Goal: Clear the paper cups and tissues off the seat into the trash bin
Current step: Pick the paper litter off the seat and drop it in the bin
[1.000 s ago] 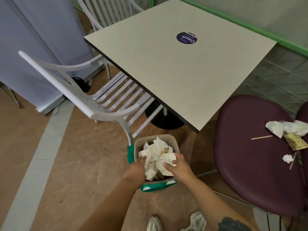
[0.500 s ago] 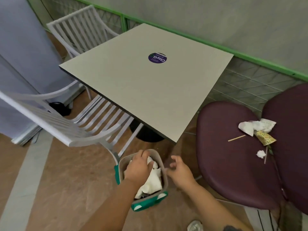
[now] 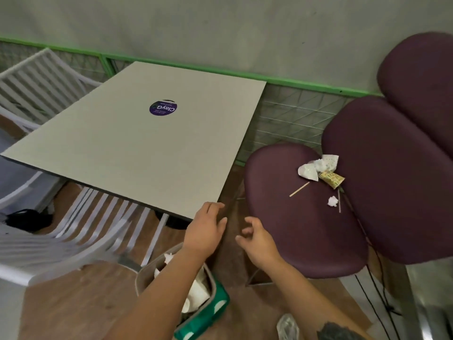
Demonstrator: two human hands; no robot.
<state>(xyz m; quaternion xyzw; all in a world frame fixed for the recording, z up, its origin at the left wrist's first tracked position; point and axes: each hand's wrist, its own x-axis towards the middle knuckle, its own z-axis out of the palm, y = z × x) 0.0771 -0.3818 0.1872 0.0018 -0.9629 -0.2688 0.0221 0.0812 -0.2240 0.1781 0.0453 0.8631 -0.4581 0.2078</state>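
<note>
fig.: head view, hands in transit between bin and seat. i'm watching both hands leaving the trash bin (image 3: 212,294), which a second ago had them pressing cups and tissues down inside it; half a sec ago the left was still in the bin and the right was already lifting out. now the left hand (image 3: 204,230) is hovering above and beyond the bin, near the table (image 3: 137,143) corner, fingers relaxed and loosely spread, holding nothing. the right hand (image 3: 257,239) is reaching right toward the purple seat (image 3: 294,231), fingers loosely curled apart, also holding nothing. the bin is sitting on the floor, near and left of the seat, w/ white paper showing inside, partly hidden by the left forearm.

what's left on the seat, far-right part near the backrest (image 3: 392,180): a crumpled white paper cup (image 3: 308,171), touching a tissue (image 3: 327,162) and a yellow printed wrapper (image 3: 332,179); a wooden stick (image 3: 299,189) just beside them; a small tissue ball (image 3: 332,201) nearer, w/ a thin stick beside it.

meaning for the task: i'm judging one load as dumped, and the view swinging right suggests the next pickup is starting. seat not yet cleared; the small bits probably need pinching, not scooping.
</note>
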